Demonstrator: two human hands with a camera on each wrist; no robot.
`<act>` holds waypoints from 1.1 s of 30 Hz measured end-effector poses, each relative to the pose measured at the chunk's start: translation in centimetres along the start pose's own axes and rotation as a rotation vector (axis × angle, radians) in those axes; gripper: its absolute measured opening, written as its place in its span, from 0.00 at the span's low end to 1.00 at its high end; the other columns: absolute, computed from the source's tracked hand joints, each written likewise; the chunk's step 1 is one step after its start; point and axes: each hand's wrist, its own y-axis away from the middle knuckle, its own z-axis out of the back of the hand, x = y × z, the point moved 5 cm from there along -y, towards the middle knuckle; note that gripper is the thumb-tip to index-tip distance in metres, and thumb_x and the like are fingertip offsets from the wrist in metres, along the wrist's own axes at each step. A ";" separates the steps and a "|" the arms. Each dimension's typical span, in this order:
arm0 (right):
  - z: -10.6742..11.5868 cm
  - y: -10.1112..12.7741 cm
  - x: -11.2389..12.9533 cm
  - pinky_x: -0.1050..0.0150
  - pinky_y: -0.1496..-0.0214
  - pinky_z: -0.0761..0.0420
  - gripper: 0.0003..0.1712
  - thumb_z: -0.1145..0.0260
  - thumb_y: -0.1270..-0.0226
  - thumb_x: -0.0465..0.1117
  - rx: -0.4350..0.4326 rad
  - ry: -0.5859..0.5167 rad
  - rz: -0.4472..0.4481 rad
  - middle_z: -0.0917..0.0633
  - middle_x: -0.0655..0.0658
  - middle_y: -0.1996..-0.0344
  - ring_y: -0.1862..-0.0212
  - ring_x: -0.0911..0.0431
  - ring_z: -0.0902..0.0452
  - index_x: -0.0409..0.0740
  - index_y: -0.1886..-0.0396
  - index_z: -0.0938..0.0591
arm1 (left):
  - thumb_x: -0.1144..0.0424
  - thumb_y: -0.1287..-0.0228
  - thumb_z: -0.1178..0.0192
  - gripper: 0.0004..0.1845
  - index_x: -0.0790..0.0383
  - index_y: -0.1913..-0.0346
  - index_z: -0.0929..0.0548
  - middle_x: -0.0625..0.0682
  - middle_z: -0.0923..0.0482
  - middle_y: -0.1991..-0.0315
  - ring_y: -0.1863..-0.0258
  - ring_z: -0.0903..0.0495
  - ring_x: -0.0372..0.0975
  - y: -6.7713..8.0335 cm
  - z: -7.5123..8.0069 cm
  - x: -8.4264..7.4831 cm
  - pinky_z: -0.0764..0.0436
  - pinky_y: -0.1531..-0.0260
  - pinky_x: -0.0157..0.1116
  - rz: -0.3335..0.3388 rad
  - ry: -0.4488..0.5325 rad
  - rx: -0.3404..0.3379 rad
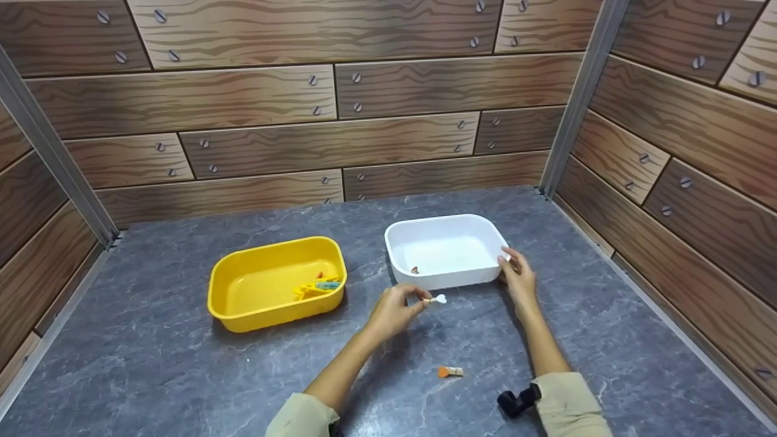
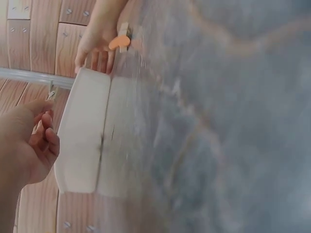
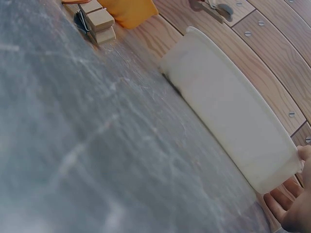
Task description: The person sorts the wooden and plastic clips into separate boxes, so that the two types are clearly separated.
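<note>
My left hand [image 1: 393,311] pinches a small wooden clothespin [image 1: 432,300] topped with a white heart, in front of the white plastic bin [image 1: 446,279]. The left wrist view shows the same clothespin [image 2: 52,93] at the fingertips. At the bin's right front corner, my right hand [image 1: 519,280] grips the rim; in the right wrist view its fingers [image 3: 279,200] lie against the outer wall. A second clothespin [image 1: 450,371], with an orange heart, lies on the table nearer the front. Inside the white bin, a small brown piece [image 1: 414,270] rests near the left front corner.
To the left stands a yellow bin [image 1: 261,318] with several yellow and blue clips [image 1: 315,287] gathered at its right end. Wood-patterned panels [image 1: 261,152] wall in the grey marbled table [image 1: 152,364] at the back and sides.
</note>
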 end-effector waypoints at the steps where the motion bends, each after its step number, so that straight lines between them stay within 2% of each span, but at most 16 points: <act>1: 0.0 0.0 0.0 0.63 0.52 0.25 0.24 0.44 0.31 0.43 -0.001 0.000 -0.003 0.29 0.36 0.43 0.52 0.58 0.30 0.37 0.39 0.31 | 0.65 0.43 0.36 0.03 0.59 0.66 0.15 0.44 0.19 0.70 0.83 0.34 0.29 -0.2 0.0 0.0 0.32 0.83 0.27 0.004 -0.008 -0.005; 7: -0.1 0.0 0.0 0.61 0.51 0.25 0.24 0.44 0.31 0.43 0.004 -0.004 -0.006 0.29 0.36 0.43 0.51 0.56 0.31 0.37 0.39 0.31 | 0.65 0.45 0.35 0.03 0.59 0.67 0.15 0.46 0.18 0.69 0.76 0.23 0.34 -1.0 0.5 0.3 0.25 0.76 0.29 0.012 -0.037 -0.058; 9: -0.1 0.0 0.0 0.61 0.51 0.25 0.25 0.44 0.31 0.43 0.007 -0.008 -0.003 0.29 0.36 0.43 0.52 0.57 0.30 0.37 0.38 0.31 | 0.66 0.45 0.34 0.02 0.59 0.68 0.15 0.49 0.18 0.65 0.75 0.21 0.35 -1.3 0.7 0.4 0.24 0.75 0.29 -0.001 -0.049 -0.084; 13: -0.1 -0.1 0.1 0.61 0.51 0.25 0.25 0.44 0.31 0.43 0.009 -0.012 0.006 0.29 0.36 0.44 0.53 0.57 0.30 0.36 0.38 0.32 | 0.66 0.45 0.34 0.02 0.59 0.68 0.15 0.51 0.18 0.59 0.79 0.24 0.32 -1.9 1.0 0.5 0.27 0.79 0.28 -0.001 -0.070 -0.129; 15: 0.0 -0.1 0.1 0.62 0.51 0.25 0.24 0.44 0.31 0.42 0.004 -0.012 0.009 0.29 0.36 0.44 0.53 0.57 0.29 0.36 0.39 0.31 | 0.65 0.46 0.34 0.02 0.59 0.68 0.15 0.50 0.18 0.61 0.81 0.29 0.31 -2.3 1.3 0.5 0.29 0.80 0.28 0.002 -0.089 -0.150; 20: 0.1 -0.1 0.1 0.62 0.52 0.24 0.24 0.43 0.31 0.43 -0.002 0.003 0.008 0.28 0.38 0.44 0.53 0.57 0.29 0.38 0.39 0.31 | 0.64 0.46 0.35 0.03 0.57 0.68 0.15 0.45 0.20 0.69 0.81 0.32 0.31 -3.4 1.7 0.7 0.30 0.81 0.29 0.043 -0.107 -0.187; 24: 0.1 -0.1 0.1 0.61 0.52 0.25 0.24 0.44 0.31 0.43 0.006 0.007 0.010 0.29 0.38 0.44 0.52 0.57 0.30 0.38 0.38 0.31 | 0.65 0.46 0.35 0.03 0.58 0.68 0.15 0.45 0.20 0.69 0.80 0.29 0.31 -4.4 1.8 1.2 0.29 0.79 0.28 0.081 -0.085 -0.211; 30: 0.1 0.1 0.0 0.63 0.53 0.24 0.23 0.44 0.31 0.42 0.001 0.003 0.021 0.27 0.38 0.45 0.55 0.60 0.29 0.37 0.39 0.30 | 0.66 0.45 0.36 0.04 0.59 0.66 0.15 0.45 0.20 0.70 0.87 0.26 0.31 -5.4 1.7 2.5 0.27 0.86 0.26 0.152 -0.054 -0.232; 33: 0.1 0.1 0.0 0.63 0.54 0.24 0.23 0.44 0.31 0.43 0.001 0.003 0.022 0.27 0.38 0.46 0.56 0.60 0.28 0.37 0.39 0.30 | 0.65 0.45 0.37 0.04 0.59 0.66 0.15 0.45 0.19 0.70 0.88 0.26 0.30 -5.6 1.7 3.2 0.28 0.87 0.26 0.194 -0.058 -0.248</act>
